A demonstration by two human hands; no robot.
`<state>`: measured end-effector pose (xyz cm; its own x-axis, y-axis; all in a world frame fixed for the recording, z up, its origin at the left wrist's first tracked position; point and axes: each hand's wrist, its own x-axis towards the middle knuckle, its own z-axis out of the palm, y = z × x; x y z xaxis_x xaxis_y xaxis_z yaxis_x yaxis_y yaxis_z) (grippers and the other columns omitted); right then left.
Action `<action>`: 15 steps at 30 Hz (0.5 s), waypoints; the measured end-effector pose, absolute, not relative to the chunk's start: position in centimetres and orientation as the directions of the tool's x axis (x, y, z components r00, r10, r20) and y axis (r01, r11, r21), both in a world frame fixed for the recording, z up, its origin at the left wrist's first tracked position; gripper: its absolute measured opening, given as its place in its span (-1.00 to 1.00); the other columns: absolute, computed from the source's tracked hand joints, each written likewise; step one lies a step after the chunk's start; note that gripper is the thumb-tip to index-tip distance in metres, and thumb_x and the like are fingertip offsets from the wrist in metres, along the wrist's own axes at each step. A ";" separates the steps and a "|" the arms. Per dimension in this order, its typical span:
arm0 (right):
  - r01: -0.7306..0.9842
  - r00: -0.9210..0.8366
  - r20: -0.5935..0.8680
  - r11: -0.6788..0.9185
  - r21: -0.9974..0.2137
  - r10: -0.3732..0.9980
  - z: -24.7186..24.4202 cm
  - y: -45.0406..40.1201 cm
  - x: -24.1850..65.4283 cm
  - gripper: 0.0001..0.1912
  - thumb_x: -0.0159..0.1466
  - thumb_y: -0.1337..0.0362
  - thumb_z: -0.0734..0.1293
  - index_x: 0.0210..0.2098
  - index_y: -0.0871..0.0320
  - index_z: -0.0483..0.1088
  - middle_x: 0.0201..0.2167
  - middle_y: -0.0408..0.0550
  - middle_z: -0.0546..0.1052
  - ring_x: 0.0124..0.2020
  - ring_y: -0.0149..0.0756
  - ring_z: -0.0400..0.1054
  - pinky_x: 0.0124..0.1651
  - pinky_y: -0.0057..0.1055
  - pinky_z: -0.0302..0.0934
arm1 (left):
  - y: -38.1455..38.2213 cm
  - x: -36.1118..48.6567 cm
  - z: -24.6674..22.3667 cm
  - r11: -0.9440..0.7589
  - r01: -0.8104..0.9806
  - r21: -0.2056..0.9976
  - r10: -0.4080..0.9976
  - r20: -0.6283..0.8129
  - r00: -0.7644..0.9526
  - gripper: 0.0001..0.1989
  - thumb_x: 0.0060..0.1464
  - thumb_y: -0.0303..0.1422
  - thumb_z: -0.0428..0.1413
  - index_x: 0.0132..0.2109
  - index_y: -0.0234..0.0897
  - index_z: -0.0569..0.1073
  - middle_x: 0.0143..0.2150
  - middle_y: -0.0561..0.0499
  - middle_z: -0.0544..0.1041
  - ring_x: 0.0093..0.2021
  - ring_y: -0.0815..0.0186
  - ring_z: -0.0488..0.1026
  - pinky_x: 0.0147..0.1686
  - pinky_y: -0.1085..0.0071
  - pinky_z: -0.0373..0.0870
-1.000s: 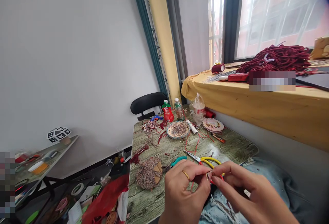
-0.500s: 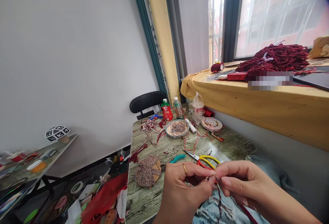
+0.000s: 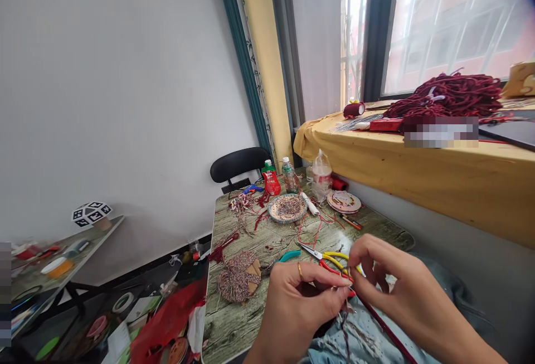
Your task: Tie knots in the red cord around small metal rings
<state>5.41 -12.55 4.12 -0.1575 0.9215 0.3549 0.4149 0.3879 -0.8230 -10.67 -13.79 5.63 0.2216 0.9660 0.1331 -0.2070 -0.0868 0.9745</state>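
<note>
Pinched between the thumb and forefinger of my left hand (image 3: 307, 300) is a dark braided cord (image 3: 346, 333), its lower part hanging over my light-blue jeans. A gold ring circles one of its fingers. My right hand (image 3: 393, 283) is just to the right and slightly higher, thumb and forefinger closed on a thin strand whose details are too small to see. A dark red cord (image 3: 387, 328) slants down below the right hand. Behind the hands lies a tool with pointed silver jaws and red and yellow handles (image 3: 332, 258), partly covered. A teal handle (image 3: 289, 256) is beside it.
On the wood-grain table are a card wound with speckled cord (image 3: 239, 277), a round basket of short pieces (image 3: 287, 209), a red bottle (image 3: 272, 181), a clear bottle (image 3: 289, 175) and loose threads. A yellow-draped ledge (image 3: 401, 158) on the right bears a dark red cord pile (image 3: 451, 93).
My right hand has drawn up and away from my left, opening a small gap between the fingertips. A thin ring-like loop between them no longer shows clearly. My left hand hardly moved.
</note>
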 end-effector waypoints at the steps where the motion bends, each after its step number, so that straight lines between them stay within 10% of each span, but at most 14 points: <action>1: 0.393 -0.152 0.331 0.364 -0.845 0.931 4.1 -12.5 5.7 -0.91 0.06 0.41 0.26 -0.42 0.11 0.34 -0.60 -0.24 0.30 -0.59 -0.44 0.15 -0.54 -0.51 0.06 | -13.8 -10.7 5.6 -0.086 -0.207 0.975 0.967 0.131 0.218 -0.88 -0.18 -0.55 0.21 -0.48 -0.24 0.60 -0.54 0.05 0.57 -0.55 0.48 0.40 -0.49 0.59 0.32; 5: 0.078 -0.344 0.054 0.086 -0.993 0.937 4.4 -12.8 5.9 -0.70 0.15 0.29 0.23 -0.10 0.09 0.26 -0.47 -0.20 0.37 -0.63 -0.49 0.17 -0.63 -0.55 0.07 | -13.8 -10.7 5.7 -0.081 -0.197 0.977 0.970 0.123 0.210 -0.87 -0.18 -0.56 0.21 -0.48 -0.24 0.60 -0.55 0.06 0.56 -0.56 0.50 0.37 -0.53 0.61 0.29; 9: 0.147 -0.504 0.018 0.107 -0.983 0.864 4.7 -13.0 5.1 -0.91 0.15 0.28 0.24 -0.38 0.16 0.33 -0.52 -0.16 0.39 -0.59 -0.47 0.21 -0.58 -0.55 0.11 | -13.6 -10.8 5.5 -0.066 -0.236 0.970 0.970 0.118 0.213 -0.88 -0.21 -0.56 0.23 -0.49 -0.25 0.60 -0.57 0.06 0.54 -0.57 0.50 0.37 -0.54 0.62 0.29; 15: 0.871 -0.273 0.192 0.327 -0.366 0.943 2.7 -9.9 8.6 -0.84 0.15 0.35 0.20 -0.44 0.06 0.41 -0.48 -0.16 0.52 -0.46 -0.31 0.38 -0.47 -0.47 0.17 | -13.5 -11.1 5.4 0.000 -0.266 0.964 0.964 0.070 0.256 -0.92 -0.17 -0.52 0.24 -0.48 -0.27 0.59 -0.59 0.05 0.54 -0.60 0.51 0.39 -0.58 0.63 0.30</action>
